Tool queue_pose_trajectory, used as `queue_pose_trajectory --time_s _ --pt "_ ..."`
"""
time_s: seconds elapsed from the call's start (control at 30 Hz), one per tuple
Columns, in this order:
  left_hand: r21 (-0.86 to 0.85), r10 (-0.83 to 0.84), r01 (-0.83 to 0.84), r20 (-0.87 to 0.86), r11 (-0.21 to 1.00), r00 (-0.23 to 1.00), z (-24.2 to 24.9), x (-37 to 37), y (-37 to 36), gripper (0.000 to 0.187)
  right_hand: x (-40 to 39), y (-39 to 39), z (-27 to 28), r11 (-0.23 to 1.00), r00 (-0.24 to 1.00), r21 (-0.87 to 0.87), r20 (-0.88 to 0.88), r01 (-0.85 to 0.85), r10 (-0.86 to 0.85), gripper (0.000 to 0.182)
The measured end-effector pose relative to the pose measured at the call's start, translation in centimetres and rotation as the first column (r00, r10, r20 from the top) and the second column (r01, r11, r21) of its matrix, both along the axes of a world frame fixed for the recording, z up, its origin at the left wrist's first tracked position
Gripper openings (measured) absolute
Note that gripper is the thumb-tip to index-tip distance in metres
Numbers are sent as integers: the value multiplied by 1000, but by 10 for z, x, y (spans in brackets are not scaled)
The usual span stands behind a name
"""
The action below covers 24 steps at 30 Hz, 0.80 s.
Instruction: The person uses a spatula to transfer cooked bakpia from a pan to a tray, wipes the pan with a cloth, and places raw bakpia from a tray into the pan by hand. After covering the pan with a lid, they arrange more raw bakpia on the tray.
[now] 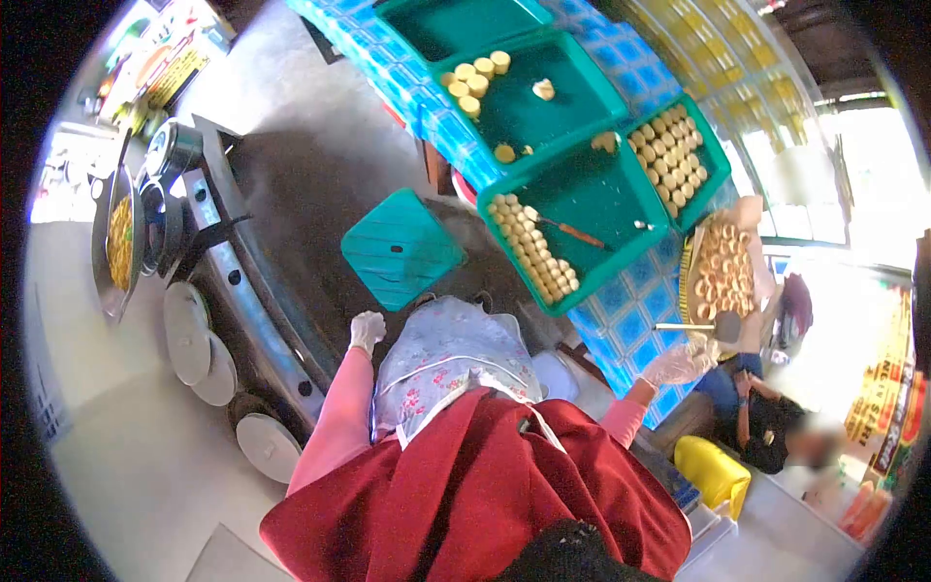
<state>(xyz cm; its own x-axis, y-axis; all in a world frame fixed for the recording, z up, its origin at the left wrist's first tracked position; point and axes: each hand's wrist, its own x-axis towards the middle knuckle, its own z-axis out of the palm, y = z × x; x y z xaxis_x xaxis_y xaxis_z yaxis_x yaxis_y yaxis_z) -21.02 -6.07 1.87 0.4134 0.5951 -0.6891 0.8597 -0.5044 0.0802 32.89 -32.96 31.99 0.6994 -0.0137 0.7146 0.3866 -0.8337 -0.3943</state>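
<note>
My left hand [368, 331], in a thin clear glove, hangs at my side near the green plastic stool [402, 249]. Its fingers are curled in, and nothing shows in them. My right hand [682, 361], also gloved, is at the edge of the blue checked tablecloth [630, 301] with its fingers partly spread. Just beyond it is a scraper-like tool [685, 327] with a pale handle and dark head; no finger visibly wraps its handle. Past the tool lies a round tray [686, 291] of small ring-shaped pieces.
Green trays [592, 199] on the table hold rows of pale dough rounds [533, 247], a red-handled tool [582, 236] and larger yellowish rounds [475, 78]. At left stand a metal stove frame [242, 291], a pan of food [120, 242] and white lids [269, 448]. Another person [776, 412] sits at right.
</note>
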Motion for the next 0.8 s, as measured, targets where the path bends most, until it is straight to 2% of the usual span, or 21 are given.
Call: queue_pose_trajectory --time_s 0.03,0.1,0.13,0.17,0.2,0.23,0.27,0.33,0.37,0.4,0.43,0.47,0.5,0.53,0.57,0.6,0.63,0.67,0.7,0.73,0.8 --pt "3 19 -19 -5 1000 1000 8 -7 -4 15 -17 26 10 992 997 -124 75 -20 30 36" --pt "-17 48 -49 -26 999 998 26 -24 -7 14 -35 95 22 958 958 -60 -80 -281 276 38" --pt "-45 63 -65 -41 997 997 33 -31 -12 14 -37 129 27 873 867 -12 -123 -488 483 36" --pt "8 105 -105 68 994 992 20 -49 -22 14 -39 169 38 807 804 -43 -127 -589 581 33" --pt "57 142 -154 180 986 973 5 -64 -24 16 -44 205 52 804 759 22 -317 -594 569 29" --pt "-157 492 -467 331 870 805 5 -64 -16 19 -46 243 58 752 702 66 -313 -656 640 27" --pt "-410 777 -662 372 628 507 7 -65 -11 24 -35 277 55 640 569 190 -322 -744 757 25" --pt "-662 920 -674 386 328 68 -2 -73 -11 28 -20 354 60 584 508 152 -352 -797 786 26" --pt "-674 881 -646 472 358 -4 -19 -81 -9 27 5 397 41 485 451 119 -229 -867 863 26" --pt "-273 661 -612 446 742 603 7 -65 9 24 12 438 48 518 434 176 -363 -837 825 26" --pt "133 230 -252 162 958 960 30 -51 27 24 30 482 46 464 349 209 -420 -861 838 26" --pt "174 306 -327 136 929 942 35 -44 30 24 55 528 37 380 382 -66 -293 -923 877 28" --pt "121 323 -339 134 933 937 26 -47 31 25 71 576 30 377 393 -114 -330 -919 858 29" --pt "178 258 -273 99 946 961 43 -38 30 25 83 623 30 421 478 -227 -467 -878 744 30" --pt "99 393 -394 34 914 919 20 -40 28 25 90 668 27 433 513 -277 -431 -858 742 31" --pt "23 419 -418 -45 908 907 2 -44 6 23 108 730 13 437 536 -315 -401 -842 743 31" --pt "8 445 -450 -171 893 879 22 -35 -1 21 112 750 13 385 513 -367 -372 -847 774 33" --pt "43 461 -461 -177 886 870 44 -24 -13 20 117 771 16 331 485 -418 -345 -846 804 35" --pt "-30 394 -409 -215 912 894 53 -18 -21 21 120 790 11 275 450 -466 -322 -841 833 36" --pt "-105 324 -358 -249 928 913 59 -16 -33 21 169 863 -63 324 492 -485 -272 -812 827 44" --pt "-132 320 -374 -310 918 895 69 -8 -56 21 168 883 -60 385 489 -418 -175 -823 855 45"
